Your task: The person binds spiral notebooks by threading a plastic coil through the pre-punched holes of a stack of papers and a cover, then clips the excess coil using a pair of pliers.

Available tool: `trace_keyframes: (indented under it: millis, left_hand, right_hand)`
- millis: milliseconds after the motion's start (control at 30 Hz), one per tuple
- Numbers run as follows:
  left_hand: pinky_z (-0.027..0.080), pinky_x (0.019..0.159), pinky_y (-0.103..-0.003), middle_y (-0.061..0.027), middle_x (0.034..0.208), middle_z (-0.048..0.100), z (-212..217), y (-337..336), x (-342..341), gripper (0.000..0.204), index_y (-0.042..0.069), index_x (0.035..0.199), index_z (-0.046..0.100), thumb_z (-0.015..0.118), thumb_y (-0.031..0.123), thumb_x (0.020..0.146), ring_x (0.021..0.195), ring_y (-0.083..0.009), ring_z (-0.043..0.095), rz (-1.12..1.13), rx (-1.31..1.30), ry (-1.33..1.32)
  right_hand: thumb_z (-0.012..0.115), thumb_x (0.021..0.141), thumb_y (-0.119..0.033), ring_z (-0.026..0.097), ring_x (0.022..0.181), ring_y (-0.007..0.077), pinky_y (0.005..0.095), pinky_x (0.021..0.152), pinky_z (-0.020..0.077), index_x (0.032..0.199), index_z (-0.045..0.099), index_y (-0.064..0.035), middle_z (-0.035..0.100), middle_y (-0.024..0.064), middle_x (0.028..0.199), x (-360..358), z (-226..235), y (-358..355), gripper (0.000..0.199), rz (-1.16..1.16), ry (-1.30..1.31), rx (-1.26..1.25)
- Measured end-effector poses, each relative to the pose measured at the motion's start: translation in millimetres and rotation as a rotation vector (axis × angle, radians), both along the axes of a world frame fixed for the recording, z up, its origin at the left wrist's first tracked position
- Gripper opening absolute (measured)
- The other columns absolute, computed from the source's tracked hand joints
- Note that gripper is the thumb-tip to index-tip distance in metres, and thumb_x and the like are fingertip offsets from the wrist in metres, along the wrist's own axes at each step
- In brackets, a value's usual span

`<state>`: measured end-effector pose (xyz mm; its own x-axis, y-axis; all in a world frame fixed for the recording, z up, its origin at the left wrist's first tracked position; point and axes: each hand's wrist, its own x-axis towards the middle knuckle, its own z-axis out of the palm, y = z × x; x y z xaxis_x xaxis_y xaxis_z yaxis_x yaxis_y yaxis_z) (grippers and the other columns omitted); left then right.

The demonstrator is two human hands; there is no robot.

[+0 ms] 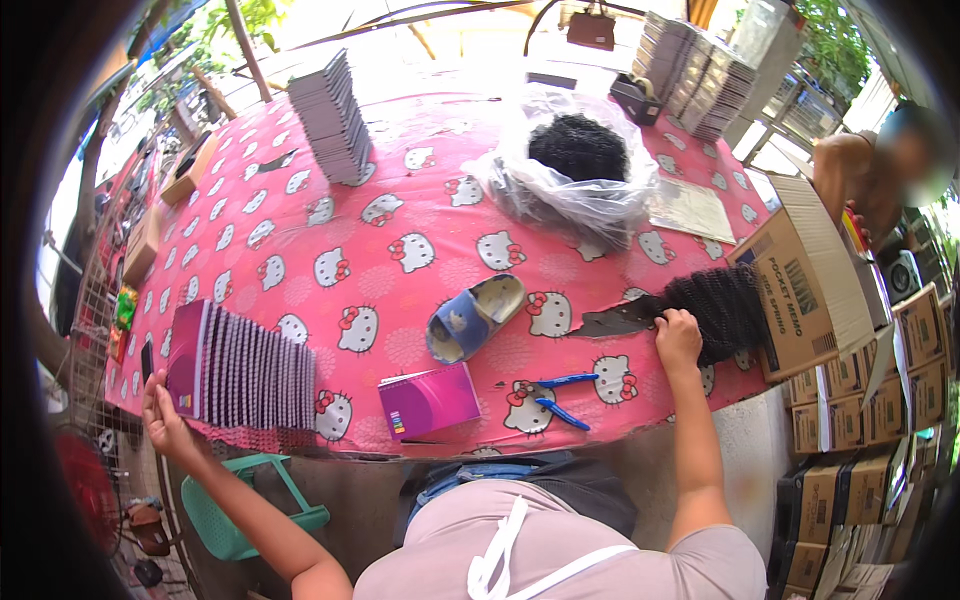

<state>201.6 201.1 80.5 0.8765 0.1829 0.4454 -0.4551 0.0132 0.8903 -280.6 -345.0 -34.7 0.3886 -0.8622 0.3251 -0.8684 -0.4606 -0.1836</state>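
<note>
My left hand (167, 422) is at the table's left edge, beside a leaning stack of purple-covered spiral notebooks (255, 365). Its fingers are bent together against a small dark thing (147, 358) that is too small to make out. My right hand (679, 342) is closed at the near left end of a heap of black spiral binding coils (717, 308), which lies against an open cardboard box (800, 280). One purple notebook (430, 400) lies flat near the front edge. To its right are two blue pen-like tools (563, 413), and a blue slipper (475, 318) rests behind it.
A pink cloth (390, 290) with cartoon cats covers the table. At the back stand a tall notebook stack (330, 120), a plastic bag (510, 190) of black coils, a tape dispenser (635, 98) and more stacks (700, 80). Another person (850, 175) is by the box; cartons (880, 400) stand right, a green stool (225, 510) left.
</note>
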Motion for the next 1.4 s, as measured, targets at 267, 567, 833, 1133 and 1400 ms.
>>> trace_keyframes:
  millis: [267, 567, 833, 1133, 1400]
  left_hand:
    - [0.039, 0.104, -0.032, -0.0187, 0.135, 0.049, 73.4, -81.3, -122.0, 0.03, -0.005, 0.125, 0.05, 0.046, 0.01, 0.098, 0.119, -0.0189, 0.052, 0.05, 0.215, -0.58]
    - [0.048, 0.087, -0.039, -0.0162, 0.11, 0.064, -71.1, -228.3, -171.7, 0.034, 0.005, 0.108, 0.066, 0.072, 0.019, 0.078, 0.1, -0.0287, 0.062, -0.864, 1.313, 0.074]
    - [0.046, 0.078, -0.036, -0.0089, 0.081, 0.068, -57.7, -225.2, -172.3, 0.022, 0.004, 0.088, 0.069, 0.077, 0.012, 0.069, 0.079, -0.0239, 0.063, -0.865, 0.894, -0.035]
    - [0.034, 0.093, -0.04, -0.0011, 0.078, 0.066, -48.1, -212.4, -200.6, 0.015, 0.012, 0.088, 0.069, 0.074, 0.016, 0.074, 0.075, -0.0171, 0.061, -0.662, 0.797, -0.401]
    - [0.028, 0.098, -0.044, 0.0011, 0.078, 0.066, -50.9, -217.2, -200.8, 0.016, 0.015, 0.082, 0.073, 0.073, 0.031, 0.078, 0.078, -0.0128, 0.06, -0.635, 0.776, -0.444]
  right_hand:
    - [0.07, 0.076, -0.005, 0.059, 0.083, 0.034, 0.0421, 0.075, 0.0484, 0.086, 0.061, 0.0003, 0.052, 0.0149, 0.091, 0.9, 27.9, -7.2, 0.015, 0.054, -0.215, 0.157]
    - [0.069, 0.076, -0.012, 0.059, 0.089, 0.0363, 0.0434, 0.077, 0.0478, 0.088, 0.062, -0.0021, 0.056, 0.0163, 0.099, 61.0, 22.4, 76.0, 0.017, 0.396, -0.142, 0.357]
    - [0.072, 0.076, -0.02, 0.06, 0.089, 0.0317, 0.0407, 0.08, 0.0481, 0.101, 0.065, -0.0055, 0.061, 0.013, 0.099, 108.7, 5.0, 105.3, 0.03, 0.52, -0.196, 0.156]
    - [0.067, 0.075, 0.005, 0.063, 0.074, 0.0198, 0.0294, 0.063, 0.0501, 0.1, 0.068, -0.0027, 0.061, 0.0098, 0.085, 128.2, 62.5, 150.4, 0.026, 0.894, -0.595, 0.612]
    - [0.073, 0.071, 0.0, 0.062, 0.072, 0.0179, 0.0297, 0.063, 0.0493, 0.093, 0.07, -0.0053, 0.061, 0.0073, 0.084, 146.5, 77.2, 159.9, 0.023, 0.943, -0.556, 0.404]
